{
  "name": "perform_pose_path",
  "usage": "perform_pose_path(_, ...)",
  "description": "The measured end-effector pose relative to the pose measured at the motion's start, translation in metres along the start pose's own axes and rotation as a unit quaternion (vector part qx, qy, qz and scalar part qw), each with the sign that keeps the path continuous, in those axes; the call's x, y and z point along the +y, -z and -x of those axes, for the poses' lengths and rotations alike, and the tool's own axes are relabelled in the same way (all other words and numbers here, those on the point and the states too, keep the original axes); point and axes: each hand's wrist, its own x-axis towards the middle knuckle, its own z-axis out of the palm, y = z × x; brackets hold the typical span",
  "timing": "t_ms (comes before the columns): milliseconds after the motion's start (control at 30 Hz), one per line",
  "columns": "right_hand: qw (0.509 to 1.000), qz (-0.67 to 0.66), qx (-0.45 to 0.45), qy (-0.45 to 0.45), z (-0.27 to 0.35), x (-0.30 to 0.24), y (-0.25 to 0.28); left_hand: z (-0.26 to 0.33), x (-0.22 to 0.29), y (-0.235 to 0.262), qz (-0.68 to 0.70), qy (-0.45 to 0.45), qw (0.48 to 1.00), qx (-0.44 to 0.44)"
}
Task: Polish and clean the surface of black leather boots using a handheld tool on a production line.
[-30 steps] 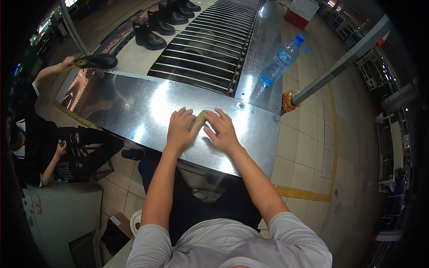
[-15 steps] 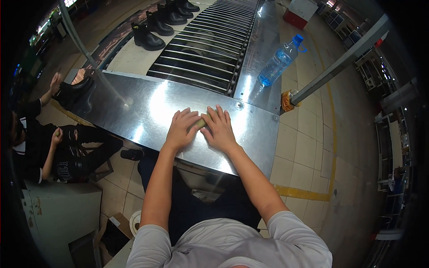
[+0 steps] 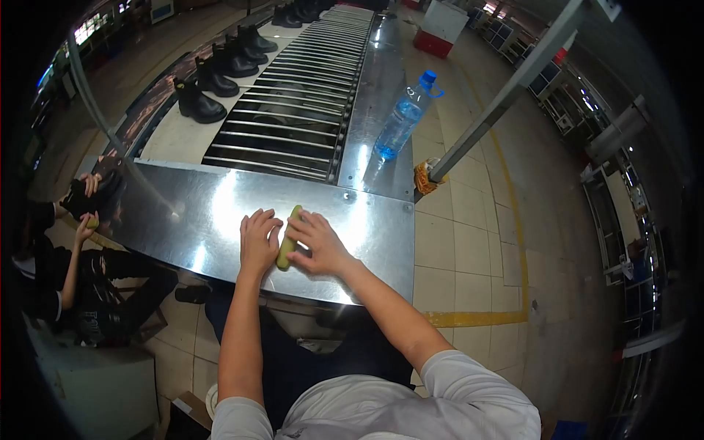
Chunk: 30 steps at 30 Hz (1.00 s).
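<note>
An olive-green stick [image 3: 288, 246], thick and rounded at its ends, lies on the shiny metal tabletop [image 3: 183, 198], pointing away from me. My right hand [image 3: 317, 246] reaches over its right side. Its fingertips and thumb touch the stick with the fingers spread, not wrapped around it. On the stick's left is my left hand [image 3: 258, 242], fingers stretched forward and thumb out, close beside the stick. I cannot tell whether that thumb touches it. Nothing shows in the left hand.
Beyond the tabletop runs a roller conveyor [image 3: 282, 117], with black boots [image 3: 198, 101] lined up on its left. A blue-capped water bottle [image 3: 402, 121] stands on the right ledge, near a metal post [image 3: 506, 92]. At the left sits another person [image 3: 70, 271], hands around a black boot [image 3: 103, 191].
The stick has turned from slanting under both hands to pointing away from me, and more of it shows. My hands have moved apart. The view has shifted, and the co-worker's raised hand has come down.
</note>
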Motion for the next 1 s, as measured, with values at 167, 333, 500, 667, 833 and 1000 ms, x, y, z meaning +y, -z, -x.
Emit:
perform_pose_path(167, 1.000, 0.026, 0.003, 0.012, -0.004, -0.002, 0.008, -0.005, -0.008, -0.008, 0.033, 0.005, 0.998, 0.048)
perform_pose_path(333, 0.997, 0.037, -0.071, -0.010, 0.000, -0.006, 0.008, -0.001, -0.009, -0.006, 0.066, 0.017, 0.995, 0.068)
perform_pose_path(500, 0.997, 0.035, -0.061, 0.020, 0.001, 0.001, -0.005, -0.001, -0.003, -0.005, 0.028, -0.011, 0.998, 0.057)
perform_pose_path(667, 0.993, -0.056, -0.022, -0.102, -0.011, 0.023, 0.002, -0.005, -0.002, 0.010, 0.401, 0.245, 0.880, 0.073)
perform_pose_path(833, 0.812, -0.415, 0.113, -0.394, -0.085, 0.025, 0.001, -0.006, -0.004, 0.039, 0.456, 0.293, 0.834, 0.102)
perform_pose_path(1000, 0.717, -0.590, 0.060, -0.368, -0.118, 0.032, -0.035, -0.042, -0.031, 0.051, 0.463, 0.319, 0.821, 0.094)
